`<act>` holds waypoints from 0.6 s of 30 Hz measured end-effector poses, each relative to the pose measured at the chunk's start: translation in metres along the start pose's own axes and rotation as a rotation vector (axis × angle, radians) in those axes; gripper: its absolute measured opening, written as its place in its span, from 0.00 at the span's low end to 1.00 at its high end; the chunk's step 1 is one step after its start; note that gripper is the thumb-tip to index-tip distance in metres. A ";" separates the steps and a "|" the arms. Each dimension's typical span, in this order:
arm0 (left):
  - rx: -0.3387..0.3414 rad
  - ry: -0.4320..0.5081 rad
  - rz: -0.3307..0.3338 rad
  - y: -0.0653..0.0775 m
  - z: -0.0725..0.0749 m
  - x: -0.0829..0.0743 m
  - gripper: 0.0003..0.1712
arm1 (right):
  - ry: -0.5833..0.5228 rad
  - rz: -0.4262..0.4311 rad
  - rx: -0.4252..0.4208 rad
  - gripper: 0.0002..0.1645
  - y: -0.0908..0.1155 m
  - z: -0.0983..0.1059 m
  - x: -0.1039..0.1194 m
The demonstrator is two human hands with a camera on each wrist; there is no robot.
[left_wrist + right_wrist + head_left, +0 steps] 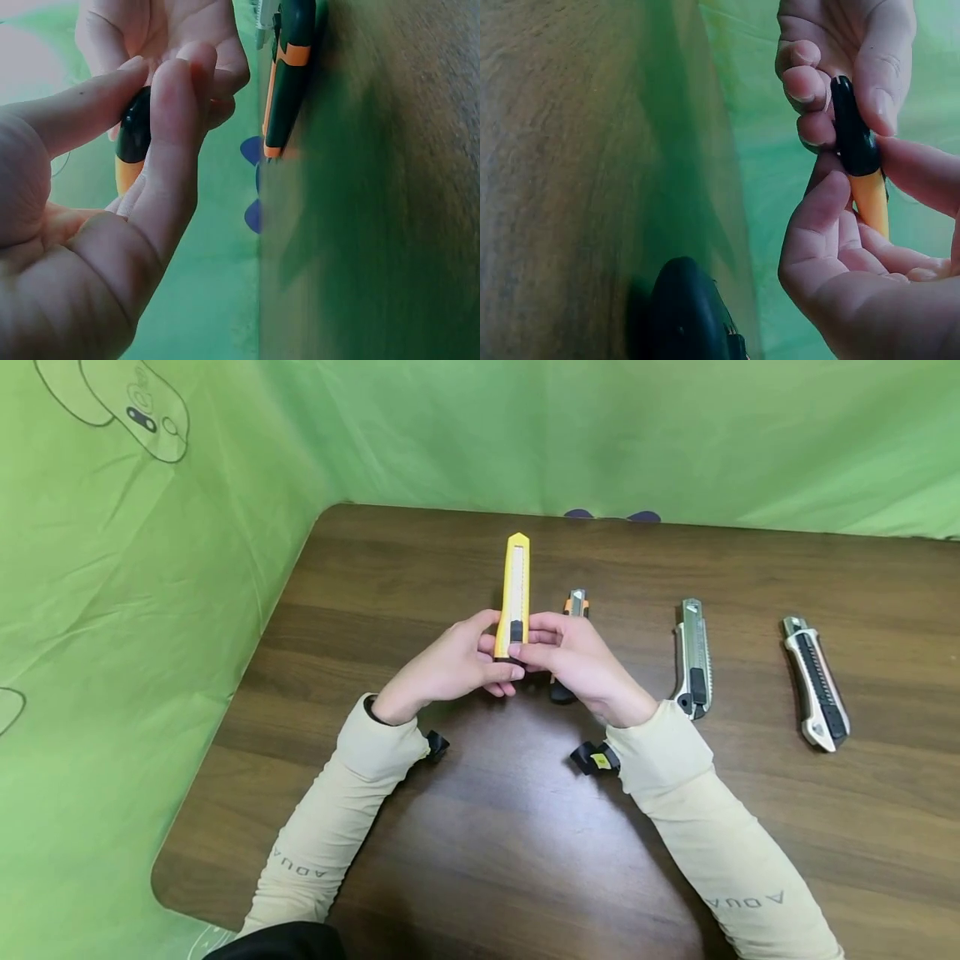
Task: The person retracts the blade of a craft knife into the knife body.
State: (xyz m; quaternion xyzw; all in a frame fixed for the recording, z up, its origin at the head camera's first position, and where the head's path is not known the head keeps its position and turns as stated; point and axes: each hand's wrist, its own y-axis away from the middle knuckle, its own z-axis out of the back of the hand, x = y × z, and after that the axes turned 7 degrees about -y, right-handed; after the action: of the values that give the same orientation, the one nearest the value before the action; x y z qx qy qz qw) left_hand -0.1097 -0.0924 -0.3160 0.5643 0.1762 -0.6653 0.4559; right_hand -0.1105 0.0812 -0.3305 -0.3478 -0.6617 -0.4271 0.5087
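Both hands hold a yellow box cutter (517,577) upright over the table, its tip pointing away from the body. At its lower end, my left hand (450,664) pinches it between thumb and fingers. My right hand (581,660) grips it from the other side, thumb close by the dark slider (516,632). In the left wrist view the black end cap (136,127) shows between the fingers; the right wrist view shows the cap (856,139) and part of the yellow body (871,201). Beneath the right hand lies an orange-and-black box cutter (577,603), partly hidden.
To the right on the brown wooden table (510,860) lie a silver-grey box cutter (694,652) and a white-and-black box cutter (817,685). A green sheet (480,435) stands along the back and left edges.
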 end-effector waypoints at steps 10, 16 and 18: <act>0.037 0.045 -0.008 0.008 -0.001 -0.019 0.29 | 0.026 0.005 -0.005 0.20 0.003 0.004 0.000; 0.048 0.078 -0.013 0.002 -0.003 -0.004 0.27 | 0.040 0.019 -0.003 0.16 0.005 0.002 0.000; 0.055 0.087 -0.014 0.000 -0.004 0.000 0.24 | 0.036 0.026 -0.001 0.16 0.006 0.001 0.000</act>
State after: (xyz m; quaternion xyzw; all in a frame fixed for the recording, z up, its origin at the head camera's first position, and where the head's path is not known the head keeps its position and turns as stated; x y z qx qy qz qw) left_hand -0.1072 -0.0895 -0.3172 0.6037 0.1813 -0.6480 0.4275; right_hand -0.1055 0.0845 -0.3297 -0.3490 -0.6477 -0.4267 0.5259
